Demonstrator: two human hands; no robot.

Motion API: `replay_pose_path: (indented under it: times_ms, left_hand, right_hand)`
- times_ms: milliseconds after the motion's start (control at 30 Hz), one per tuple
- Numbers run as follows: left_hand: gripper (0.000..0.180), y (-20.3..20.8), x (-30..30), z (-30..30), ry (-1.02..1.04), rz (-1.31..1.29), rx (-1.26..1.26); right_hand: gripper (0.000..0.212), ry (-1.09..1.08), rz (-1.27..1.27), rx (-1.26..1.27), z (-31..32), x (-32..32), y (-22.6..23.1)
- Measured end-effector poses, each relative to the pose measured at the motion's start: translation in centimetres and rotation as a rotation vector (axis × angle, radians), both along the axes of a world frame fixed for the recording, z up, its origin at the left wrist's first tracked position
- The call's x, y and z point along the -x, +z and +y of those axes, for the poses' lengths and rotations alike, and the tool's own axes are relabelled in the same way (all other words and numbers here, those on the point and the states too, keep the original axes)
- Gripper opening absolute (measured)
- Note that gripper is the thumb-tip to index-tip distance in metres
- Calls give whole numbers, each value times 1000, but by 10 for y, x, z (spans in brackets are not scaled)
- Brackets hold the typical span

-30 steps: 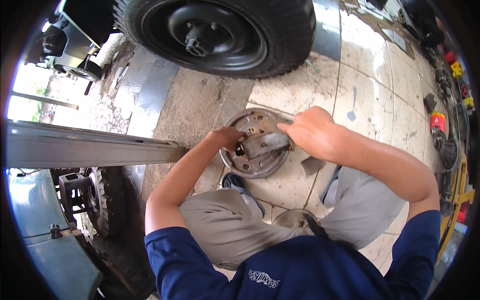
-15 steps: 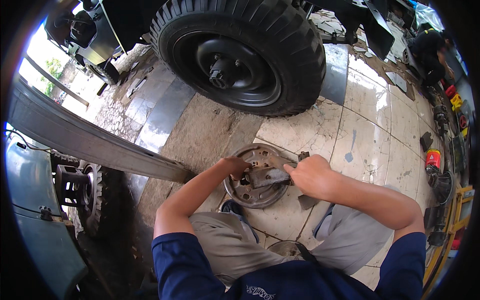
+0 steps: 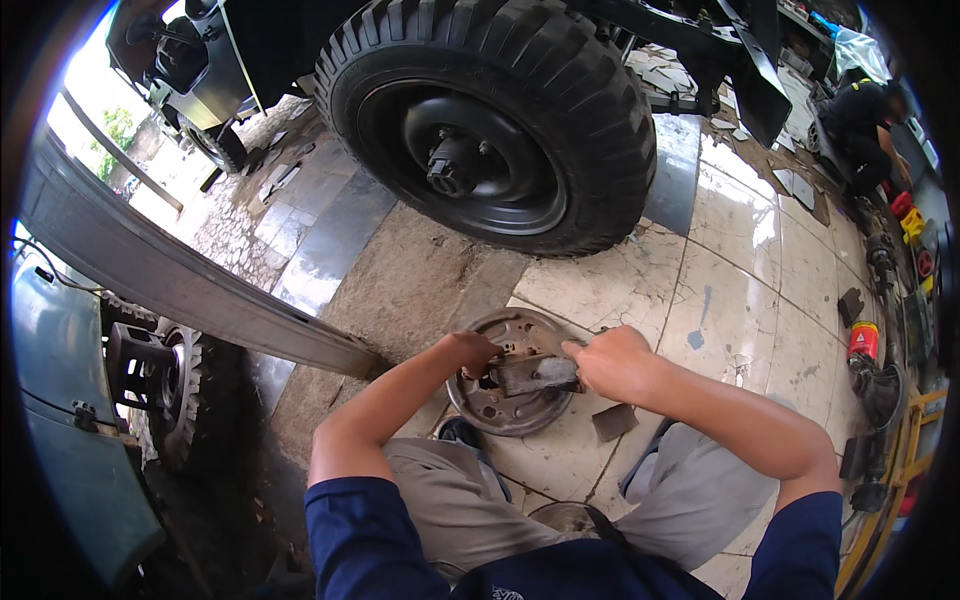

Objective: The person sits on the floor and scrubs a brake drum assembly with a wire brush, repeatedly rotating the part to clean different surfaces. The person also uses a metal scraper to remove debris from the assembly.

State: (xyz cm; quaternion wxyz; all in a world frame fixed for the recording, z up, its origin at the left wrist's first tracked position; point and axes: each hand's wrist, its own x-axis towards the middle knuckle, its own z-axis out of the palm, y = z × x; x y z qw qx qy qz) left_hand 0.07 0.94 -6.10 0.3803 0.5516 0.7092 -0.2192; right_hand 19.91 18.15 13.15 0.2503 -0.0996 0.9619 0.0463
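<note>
A rusty round metal plate with holes, like a brake backing plate (image 3: 490,418), lies on the tiles between my feet. Across it sits a worn grey metal piece (image 3: 538,375), longer than it is wide. My left hand (image 3: 470,352) has its fingers curled down at the left end of this piece, over the plate. At the other end, my right hand (image 3: 617,366) is closed, thumb side toward the piece; what lies inside its grip is hidden. A dark flat square (image 3: 614,422) rests on the floor just right of the plate.
A large black tyre and wheel (image 3: 490,150) stands ahead of me. A metal post (image 3: 200,265) slants in from the left, beside a greenish vehicle panel (image 3: 75,400). Along the right lie a red can (image 3: 863,340) and mechanical parts; farther off, a person (image 3: 862,135) crouches.
The view has shifted, so wheel and plate appear lower. My right hand has moved slightly left along the grey piece, and more of the dark square shows. My left hand stays at the piece's left end.
</note>
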Motion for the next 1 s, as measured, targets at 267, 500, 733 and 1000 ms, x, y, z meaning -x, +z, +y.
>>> replay_pose_path:
  times_ms: [267, 500, 733, 1000]
  left_hand:
    - [67, -4, 4, -11, 54, -64, -42]
    - [68, 5, 2, -7, 40, -66, -55]
    - [70, 8, 2, -8, 56, -77, -38]
    - [72, 6, 0, -5, 72, -95, -39]
  right_hand:
    - [51, -23, 6, 24, 2, 0, 0]
    - [51, 21, 35, -22, -12, -10, 4]
    - [54, 67, 72, -37, -13, -11, -14]
    - [50, 23, 25, -56, -17, -10, -1]
